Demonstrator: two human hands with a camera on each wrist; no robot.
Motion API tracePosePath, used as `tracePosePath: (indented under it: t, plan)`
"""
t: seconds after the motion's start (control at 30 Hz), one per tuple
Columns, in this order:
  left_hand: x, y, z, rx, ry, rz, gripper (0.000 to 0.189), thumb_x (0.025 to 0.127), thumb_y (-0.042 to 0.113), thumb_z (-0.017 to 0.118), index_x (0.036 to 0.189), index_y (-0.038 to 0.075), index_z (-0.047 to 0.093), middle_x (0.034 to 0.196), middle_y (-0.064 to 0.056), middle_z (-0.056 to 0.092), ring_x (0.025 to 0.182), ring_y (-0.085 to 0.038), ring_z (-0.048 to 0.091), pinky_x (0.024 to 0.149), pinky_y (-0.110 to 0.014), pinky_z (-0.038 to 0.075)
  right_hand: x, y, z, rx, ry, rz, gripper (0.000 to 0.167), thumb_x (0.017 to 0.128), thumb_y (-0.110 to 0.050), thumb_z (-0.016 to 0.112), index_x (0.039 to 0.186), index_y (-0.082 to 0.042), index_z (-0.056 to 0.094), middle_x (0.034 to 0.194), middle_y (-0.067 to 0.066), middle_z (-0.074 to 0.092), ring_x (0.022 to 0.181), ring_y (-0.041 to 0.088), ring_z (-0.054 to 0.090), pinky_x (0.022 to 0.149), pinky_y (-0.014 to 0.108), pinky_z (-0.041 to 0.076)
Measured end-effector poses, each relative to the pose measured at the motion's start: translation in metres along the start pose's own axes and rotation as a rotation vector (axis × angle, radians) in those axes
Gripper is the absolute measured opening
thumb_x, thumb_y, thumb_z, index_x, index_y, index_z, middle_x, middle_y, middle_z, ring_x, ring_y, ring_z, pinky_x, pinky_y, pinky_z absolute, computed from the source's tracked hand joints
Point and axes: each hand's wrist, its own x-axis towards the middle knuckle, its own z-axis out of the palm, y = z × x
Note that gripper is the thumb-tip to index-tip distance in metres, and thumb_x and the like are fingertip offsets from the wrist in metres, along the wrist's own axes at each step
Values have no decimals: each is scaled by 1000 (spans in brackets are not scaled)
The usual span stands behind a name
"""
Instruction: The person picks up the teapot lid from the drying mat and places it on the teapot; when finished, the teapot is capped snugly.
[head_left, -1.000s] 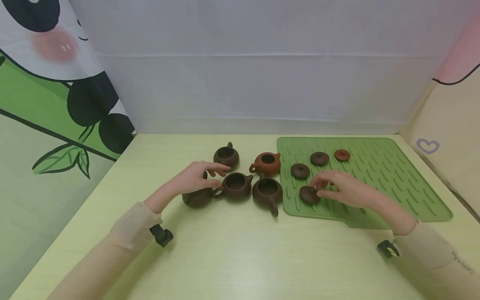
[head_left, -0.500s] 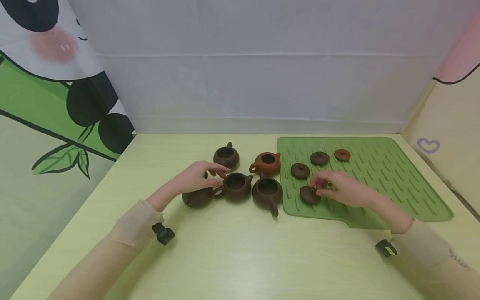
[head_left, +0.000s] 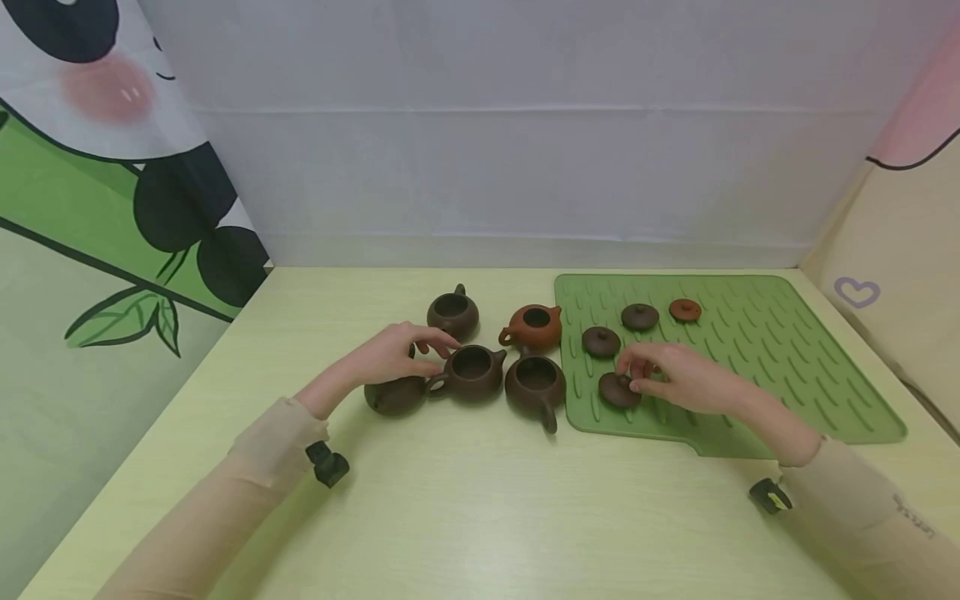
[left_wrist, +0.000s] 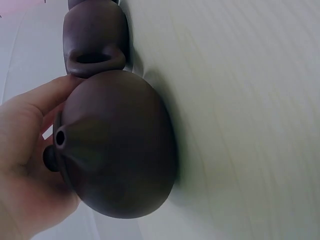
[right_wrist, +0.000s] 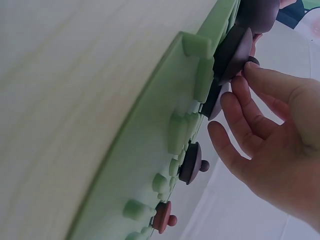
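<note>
My left hand [head_left: 393,354] is over the leftmost dark brown teapot [left_wrist: 120,145], fingers extended and partly hiding it. This teapot has its lid on, its knob [left_wrist: 50,158] beside the palm. Just right of those fingers stands a lidless dark teapot [head_left: 471,373]. On the green mat [head_left: 787,367], my right hand [head_left: 686,377] pinches the knob of a dark teapot lid [head_left: 618,391] between thumb and index finger; its other fingers are spread loosely in the right wrist view. The lid lies low over the mat; whether it touches is unclear.
More lidless teapots stand nearby: a dark one [head_left: 453,310] behind, a reddish one [head_left: 534,327], and a dark one [head_left: 535,379] at the mat's left edge. Two dark lids [head_left: 601,342] and a reddish lid [head_left: 685,311] lie on the mat. A white wall cloth [head_left: 525,167] hangs behind.
The right hand has shifted very slightly left at the lid's knob. Both forearms have moved a little; the teapots and lids stay in place.
</note>
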Motion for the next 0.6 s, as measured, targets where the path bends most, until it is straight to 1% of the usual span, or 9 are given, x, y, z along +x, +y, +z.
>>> tracePosePath:
  t: [0.17, 0.23, 0.37, 0.43, 0.6]
  plan:
    - [2, -3, 1, -6, 13, 7, 38, 89, 12, 71, 127, 16, 66, 112, 0, 74, 105, -22, 65, 91, -43, 51, 0, 0, 0, 0, 4, -11, 16, 93, -8, 67, 107, -15, 63, 88, -8, 65, 81, 2, 59, 72, 24, 52]
    - [2, -4, 1, -12, 15, 12, 40, 89, 11, 71, 128, 15, 64, 113, 0, 74, 108, -24, 65, 91, -44, 51, 1, 0, 0, -3, 7, -13, 16, 93, -8, 67, 107, -15, 64, 88, -8, 65, 81, 2, 59, 72, 24, 51]
    - [3, -6, 1, -37, 7, 0, 45, 89, 13, 71, 133, 14, 61, 114, 1, 74, 114, -25, 65, 93, -45, 50, 1, -1, 0, -1, 16, -9, 16, 93, -8, 67, 106, -15, 64, 88, -7, 65, 80, 2, 58, 71, 24, 51]
    - [3, -6, 1, -51, 0, -8, 44, 90, 15, 71, 133, 16, 61, 115, 1, 74, 115, -24, 65, 93, -44, 50, 1, -2, 0, 4, 25, -3, 16, 92, -7, 67, 106, -14, 64, 88, -6, 65, 80, 3, 58, 71, 23, 51]
    - [3, -7, 0, -81, -19, -24, 38, 93, 23, 68, 131, 22, 64, 118, 3, 72, 109, -17, 67, 91, -38, 50, 2, -4, -3, -3, 62, 13, 15, 93, -9, 67, 106, -15, 63, 86, -7, 64, 79, 4, 57, 69, 24, 50]
